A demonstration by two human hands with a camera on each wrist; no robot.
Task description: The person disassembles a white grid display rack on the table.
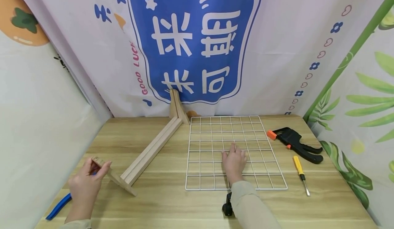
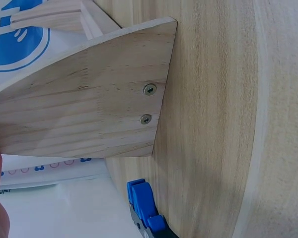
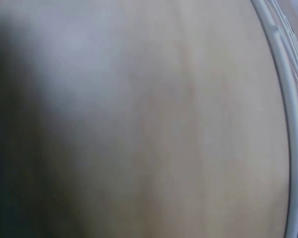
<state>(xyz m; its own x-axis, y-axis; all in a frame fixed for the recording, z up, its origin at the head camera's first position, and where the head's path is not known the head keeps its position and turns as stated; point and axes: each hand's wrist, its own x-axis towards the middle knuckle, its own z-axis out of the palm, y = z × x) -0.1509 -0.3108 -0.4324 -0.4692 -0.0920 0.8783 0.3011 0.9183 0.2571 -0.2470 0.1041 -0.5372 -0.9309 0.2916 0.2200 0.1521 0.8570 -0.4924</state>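
My left hand (image 1: 86,181) grips the upper part of the near end board (image 1: 118,178) of a wooden stand, thumb on one side and fingers on the other. Two parallel wooden bars (image 1: 154,148) join that board to a second pair of end pieces (image 1: 178,107) by the back wall. In the left wrist view, the board's outer face (image 2: 89,104) shows two screws near its lower end. My right hand (image 1: 234,162) rests palm down on a white wire grid panel (image 1: 209,190), fingers extended. Only the panel's edge wire (image 3: 290,109) shows sharply in the right wrist view.
A blue-handled tool (image 1: 58,206) lies by my left forearm. To the right of the panel are a black clamp with orange pads (image 1: 290,140) and a yellow-handled screwdriver (image 1: 298,165). Printed cloth (image 1: 271,82) hangs behind and beside the wooden table (image 1: 172,208).
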